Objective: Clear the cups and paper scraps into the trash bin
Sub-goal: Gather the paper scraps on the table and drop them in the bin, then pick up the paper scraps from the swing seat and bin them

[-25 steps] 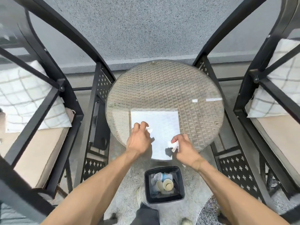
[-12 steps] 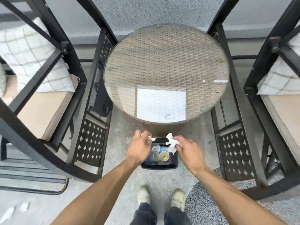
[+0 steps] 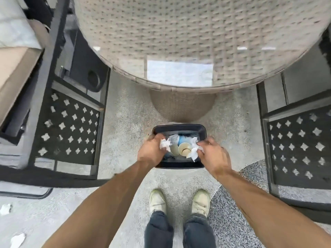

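A small black trash bin (image 3: 179, 127) stands on the floor in front of my feet, below the round wicker table (image 3: 197, 33). Inside it lie paper cups (image 3: 184, 149) and crumpled paper. My left hand (image 3: 152, 151) is over the bin's left rim and grips a crumpled white paper scrap (image 3: 164, 144). My right hand (image 3: 213, 154) is over the right rim and pinches another white paper scrap (image 3: 194, 152). Both scraps hang just above the bin's opening.
Black metal chairs with cut-out side panels (image 3: 68, 129) flank the bin left and right (image 3: 297, 144). White paper scraps (image 3: 17, 239) lie on the floor at lower left. A speckled mat (image 3: 232, 221) lies at right. My shoes (image 3: 157, 201) stand just behind the bin.
Both hands left the table edge and came down over the bin, each carrying its scrap. The view tilted downward and moved closer to the bin.
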Demonstrator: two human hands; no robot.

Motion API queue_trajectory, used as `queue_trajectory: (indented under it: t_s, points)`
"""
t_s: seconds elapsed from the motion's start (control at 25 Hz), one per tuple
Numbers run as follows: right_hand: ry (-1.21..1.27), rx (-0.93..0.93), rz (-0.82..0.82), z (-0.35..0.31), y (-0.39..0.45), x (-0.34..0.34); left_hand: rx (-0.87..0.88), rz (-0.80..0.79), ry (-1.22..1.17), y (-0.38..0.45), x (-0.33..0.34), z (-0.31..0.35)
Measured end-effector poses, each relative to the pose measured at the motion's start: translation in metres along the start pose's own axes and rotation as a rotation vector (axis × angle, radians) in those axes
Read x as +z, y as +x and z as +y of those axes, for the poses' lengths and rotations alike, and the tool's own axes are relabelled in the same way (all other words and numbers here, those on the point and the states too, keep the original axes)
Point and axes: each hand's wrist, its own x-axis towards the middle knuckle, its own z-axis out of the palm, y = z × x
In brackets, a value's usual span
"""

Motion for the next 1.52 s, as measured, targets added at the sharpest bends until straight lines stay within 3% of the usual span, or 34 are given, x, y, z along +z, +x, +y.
queue_trajectory:
  t_s: [0.16, 0.36, 0.48, 0.8, 1.12, 1.52]
  points:
    - [-0.232, -0.064, -0.011, 0.0, 0.023, 0.053, 0.134, 0.024, 0.395, 0.033, 0.053, -0.025]
    - [-0.455, -0.006, -0.155, 0.0, 0.043, 0.086, 0.189, -0.008, 0.588, 0.049, 0.092, -0.04]
    - [-0.434, 0.057, -0.202, 0.003, 0.044, 0.088, 0.186, 0.029, 0.57, 0.047, 0.098, -0.043]
    - [-0.336, 0.067, -0.133, 0.001, 0.02, 0.061, 0.155, 0.086, 0.388, 0.026, 0.075, -0.046]
    - [-0.249, 0.007, 0.036, -0.023, -0.044, -0.02, 0.148, 0.161, 0.211, -0.042, -0.004, -0.019]
    - [-0.188, -0.149, 0.356, -0.088, -0.129, -0.246, 0.446, 0.522, 0.197, -0.164, -0.202, 0.059]
